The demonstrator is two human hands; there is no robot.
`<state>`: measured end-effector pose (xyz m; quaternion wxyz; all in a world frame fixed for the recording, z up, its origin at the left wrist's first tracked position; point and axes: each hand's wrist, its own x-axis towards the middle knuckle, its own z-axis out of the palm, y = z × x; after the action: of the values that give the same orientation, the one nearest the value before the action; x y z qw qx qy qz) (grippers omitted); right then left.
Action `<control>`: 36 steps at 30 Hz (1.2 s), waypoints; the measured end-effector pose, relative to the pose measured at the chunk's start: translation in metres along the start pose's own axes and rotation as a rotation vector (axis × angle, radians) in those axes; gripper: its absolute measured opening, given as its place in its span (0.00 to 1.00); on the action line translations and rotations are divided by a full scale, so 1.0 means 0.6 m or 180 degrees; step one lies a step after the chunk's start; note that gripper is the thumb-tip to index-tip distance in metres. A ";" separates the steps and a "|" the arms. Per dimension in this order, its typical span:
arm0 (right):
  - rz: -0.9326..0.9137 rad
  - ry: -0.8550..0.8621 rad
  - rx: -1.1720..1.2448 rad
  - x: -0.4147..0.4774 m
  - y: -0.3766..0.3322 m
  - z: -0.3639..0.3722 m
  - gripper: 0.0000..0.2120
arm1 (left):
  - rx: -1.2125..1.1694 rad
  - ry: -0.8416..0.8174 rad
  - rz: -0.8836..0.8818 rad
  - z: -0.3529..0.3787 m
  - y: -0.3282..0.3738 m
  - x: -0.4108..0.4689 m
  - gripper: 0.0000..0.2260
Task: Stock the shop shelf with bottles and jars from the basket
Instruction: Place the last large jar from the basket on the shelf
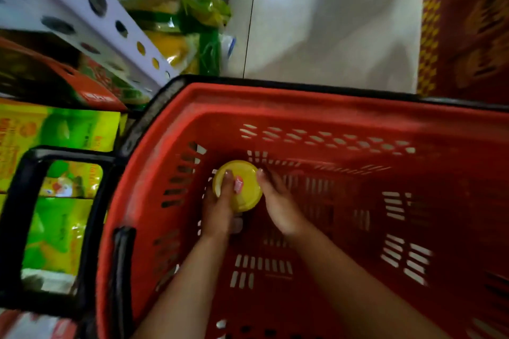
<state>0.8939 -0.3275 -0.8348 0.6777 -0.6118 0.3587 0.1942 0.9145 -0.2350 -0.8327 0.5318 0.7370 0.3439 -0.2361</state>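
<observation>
The left hand (220,209) has its grip closed over the yellow lid (242,187) of a jar, fingers across the top, while the right hand (281,206) lies open just beside the lid, fingertips touching its edge. The jar stands inside the red basket (303,107), near its left wall. Left of the basket, green and yellow packets (55,228) fill the shelf (82,8).
</observation>
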 end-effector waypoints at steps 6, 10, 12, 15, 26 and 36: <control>0.0018 -0.0144 0.0178 0.003 0.000 0.022 0.18 | -0.0285 0.0021 -0.0075 0.002 0.002 -0.004 0.15; -0.0046 -0.0022 0.0046 -0.033 -0.016 0.010 0.17 | -0.0229 -0.0012 0.0106 -0.003 0.035 -0.057 0.11; -0.0114 0.0132 0.0024 -0.070 -0.037 0.000 0.14 | -0.0152 -0.0039 0.0209 -0.008 0.051 -0.089 0.08; -0.0090 0.0409 -0.0075 -0.147 -0.079 -0.023 0.18 | -0.0006 -0.0228 0.0259 -0.015 0.078 -0.156 0.12; -0.0177 0.0684 -0.0110 -0.607 -0.415 -0.109 0.25 | 0.0998 -0.0869 0.0832 -0.150 0.385 -0.588 0.18; -0.0802 0.2091 0.0154 -0.990 -0.631 -0.131 0.18 | 0.1608 -0.1875 0.2397 -0.269 0.623 -0.937 0.12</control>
<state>0.7439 -0.3659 -0.1432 0.5590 -0.6649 0.4837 -0.1066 0.8283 -0.2999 -0.1468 0.4597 0.8168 -0.1752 -0.3012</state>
